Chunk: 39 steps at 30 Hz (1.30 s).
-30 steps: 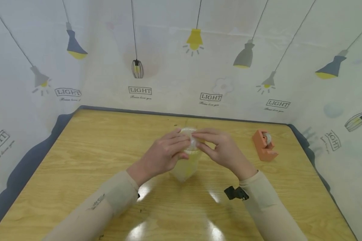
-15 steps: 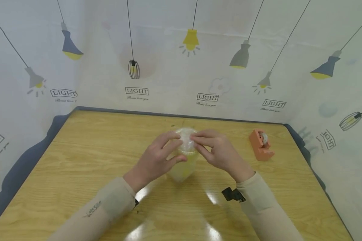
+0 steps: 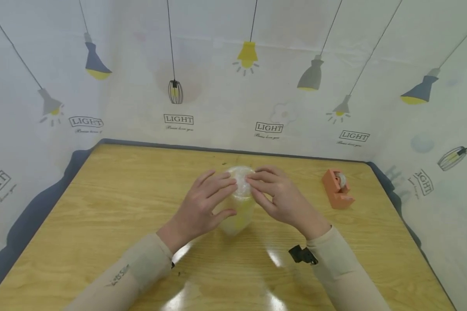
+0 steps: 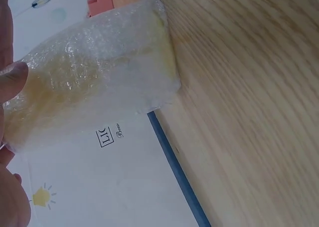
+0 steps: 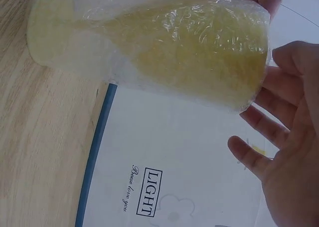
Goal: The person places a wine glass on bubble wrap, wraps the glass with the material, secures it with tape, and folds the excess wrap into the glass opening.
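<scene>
A cylinder-shaped bundle in clear bubble wrap (image 3: pixel 239 211) stands upright on the wooden table, with something yellowish showing through. Its top end is covered by shiny, crinkled film. My left hand (image 3: pixel 202 205) rests its outstretched fingertips on the left side of that top, its thumb apart from the fingers by the upper side. From the right, my right hand (image 3: pixel 286 194) touches the top with its fingertips, fingers loosely bent and spread. Both wrist views show the wrapped bundle (image 4: pixel 94 67) lengthwise; in the right wrist view the fingers lie against its end. The wrapped contents are blurred by the film.
An orange tape dispenser (image 3: pixel 336 190) with a roll of clear tape stands at the right of the wooden table (image 3: pixel 120 194). A pale curtain (image 3: pixel 218 56) printed with lamps hangs behind the table's dark edge.
My left fingers have drawn back from the middle of the top and straightened, the thumb moving away. My right hand's pinch at the top has loosened and its fingers have spread. The bundle stays upright.
</scene>
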Available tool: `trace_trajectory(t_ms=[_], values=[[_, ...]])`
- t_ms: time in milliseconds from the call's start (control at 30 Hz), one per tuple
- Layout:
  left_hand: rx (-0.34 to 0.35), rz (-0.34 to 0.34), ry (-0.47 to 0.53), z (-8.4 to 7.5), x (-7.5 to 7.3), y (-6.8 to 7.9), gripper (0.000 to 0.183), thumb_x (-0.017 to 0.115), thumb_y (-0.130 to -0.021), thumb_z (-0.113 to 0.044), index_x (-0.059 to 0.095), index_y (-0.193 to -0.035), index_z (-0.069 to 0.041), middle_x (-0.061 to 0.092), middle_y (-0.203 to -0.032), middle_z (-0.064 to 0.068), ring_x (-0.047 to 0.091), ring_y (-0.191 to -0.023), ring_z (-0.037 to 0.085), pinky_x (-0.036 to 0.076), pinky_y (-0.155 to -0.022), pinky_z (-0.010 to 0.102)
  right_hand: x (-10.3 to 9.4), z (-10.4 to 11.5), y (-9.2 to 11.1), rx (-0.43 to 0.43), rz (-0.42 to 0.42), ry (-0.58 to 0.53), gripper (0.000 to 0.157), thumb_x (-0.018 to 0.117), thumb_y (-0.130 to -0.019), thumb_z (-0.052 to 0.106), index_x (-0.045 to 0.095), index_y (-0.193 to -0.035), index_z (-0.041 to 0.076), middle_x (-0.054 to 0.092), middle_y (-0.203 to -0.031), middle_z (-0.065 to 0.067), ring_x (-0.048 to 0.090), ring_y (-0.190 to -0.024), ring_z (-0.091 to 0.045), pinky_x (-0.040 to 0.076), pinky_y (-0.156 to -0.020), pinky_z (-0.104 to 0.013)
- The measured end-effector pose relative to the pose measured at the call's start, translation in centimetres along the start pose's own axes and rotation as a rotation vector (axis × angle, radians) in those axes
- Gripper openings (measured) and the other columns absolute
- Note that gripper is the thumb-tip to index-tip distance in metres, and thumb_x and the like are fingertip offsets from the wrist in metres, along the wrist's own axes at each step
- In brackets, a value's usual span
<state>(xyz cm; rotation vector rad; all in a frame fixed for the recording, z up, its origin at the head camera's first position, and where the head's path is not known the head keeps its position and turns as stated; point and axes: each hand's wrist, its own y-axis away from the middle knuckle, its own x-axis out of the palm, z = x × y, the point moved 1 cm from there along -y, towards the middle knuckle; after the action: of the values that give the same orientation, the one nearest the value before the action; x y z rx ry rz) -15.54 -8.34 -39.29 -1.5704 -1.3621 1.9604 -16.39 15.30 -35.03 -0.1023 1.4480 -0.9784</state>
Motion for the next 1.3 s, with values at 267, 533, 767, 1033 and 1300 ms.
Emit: trace_trajectory(t_ms=[267, 533, 767, 1033, 1300], values=[[-0.018, 0.037, -0.021, 0.3, 0.1, -0.3, 0.061, 0.097, -0.07, -0.029, 0.072, -0.119, -0.004, 0.072, -0.124, 0.01, 0.063, -0.125, 0.03, 0.041, -0.112, 0.058, 0.2, 0.1, 0.0, 0.015, 0.02, 0.001, 0.03, 0.067, -0.095, 0.007, 0.073, -0.121, -0.006, 0.073, -0.12, -0.018, 0.06, -0.123, -0.038, 0.049, -0.107, -0.052], [-0.06, 0.138, -0.037, 0.6, 0.0, -1.5, 0.05, 0.095, -0.072, -0.032, 0.073, -0.11, -0.011, 0.073, -0.114, 0.003, 0.06, -0.124, 0.027, 0.034, -0.114, 0.064, 0.4, 0.1, -0.5, 0.059, 0.076, 0.001, 0.027, 0.063, -0.098, 0.012, 0.076, -0.116, -0.004, 0.075, -0.118, -0.017, 0.057, -0.127, -0.039, 0.044, -0.111, -0.052], [-0.102, 0.221, -0.049, 0.4, -0.1, -2.2, 0.039, 0.094, -0.072, -0.034, 0.074, -0.101, -0.017, 0.076, -0.104, -0.004, 0.059, -0.122, 0.023, 0.023, -0.118, 0.068, 0.7, 0.1, -0.9, 0.099, 0.121, -0.018, 0.025, 0.059, -0.101, 0.013, 0.08, -0.103, -0.001, 0.079, -0.103, -0.011, 0.056, -0.123, -0.035, 0.046, -0.107, -0.052], [-0.116, 0.297, -0.075, 0.3, 0.0, -2.4, 0.034, 0.093, -0.074, -0.035, 0.074, -0.097, -0.019, 0.077, -0.101, -0.007, 0.057, -0.122, 0.022, 0.022, -0.12, 0.067, 1.0, 0.1, -1.0, 0.111, 0.138, -0.018, 0.026, 0.059, -0.102, 0.012, 0.08, -0.095, 0.0, 0.079, -0.098, -0.009, 0.053, -0.123, -0.034, 0.048, -0.103, -0.051], [-0.098, 0.289, -0.045, 0.2, 0.2, -1.8, 0.039, 0.093, -0.076, -0.03, 0.071, -0.106, -0.016, 0.072, -0.111, -0.003, 0.053, -0.128, 0.024, 0.027, -0.118, 0.065, 1.4, 0.0, -0.6, 0.096, 0.1, -0.028, 0.024, 0.059, -0.101, 0.012, 0.08, -0.096, 0.0, 0.078, -0.099, -0.009, 0.052, -0.123, -0.033, 0.043, -0.107, -0.051]])
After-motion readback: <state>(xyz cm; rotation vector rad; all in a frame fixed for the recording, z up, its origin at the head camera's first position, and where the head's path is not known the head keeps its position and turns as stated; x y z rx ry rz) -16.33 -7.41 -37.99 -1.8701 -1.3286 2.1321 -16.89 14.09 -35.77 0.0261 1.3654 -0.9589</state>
